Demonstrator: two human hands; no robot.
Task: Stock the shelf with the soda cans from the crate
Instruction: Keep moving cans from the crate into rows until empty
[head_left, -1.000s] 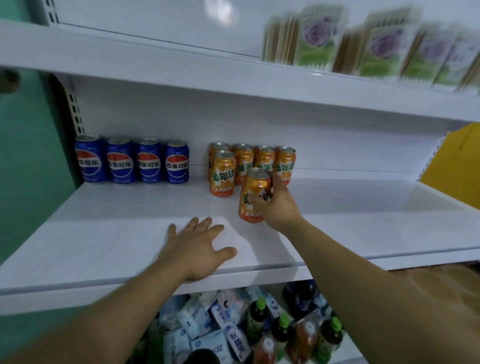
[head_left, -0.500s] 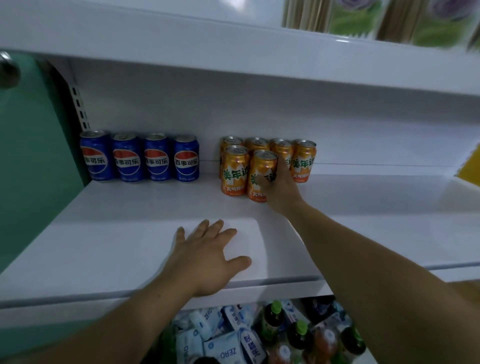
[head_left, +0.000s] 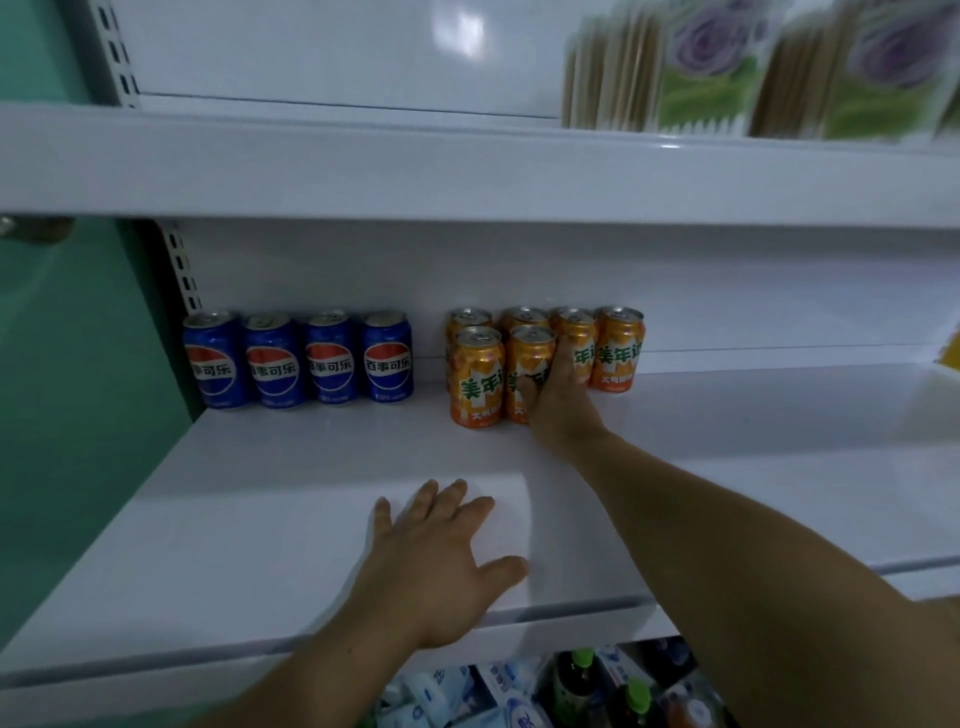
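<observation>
On the white shelf (head_left: 753, 441), several blue cola cans (head_left: 332, 358) stand in a row at the back left. Several orange soda cans (head_left: 618, 348) stand in a back row to their right, with two more in front. My right hand (head_left: 558, 400) grips the right one of these front orange cans (head_left: 527, 358), which stands on the shelf beside the other front can (head_left: 478, 376). My left hand (head_left: 441, 561) rests flat, fingers spread, on the shelf's front part. The crate is out of view.
A shelf above (head_left: 467, 161) overhangs the cans and carries packets with purple flower prints (head_left: 727, 67) at the right. Below the front edge are green-capped bottles (head_left: 582, 686) and white-blue packs (head_left: 457, 696). A green wall (head_left: 62, 415) is at the left.
My right hand carried the orange can back from mid-shelf and set it down beside the front orange can. My left hand stayed flat on the shelf.
</observation>
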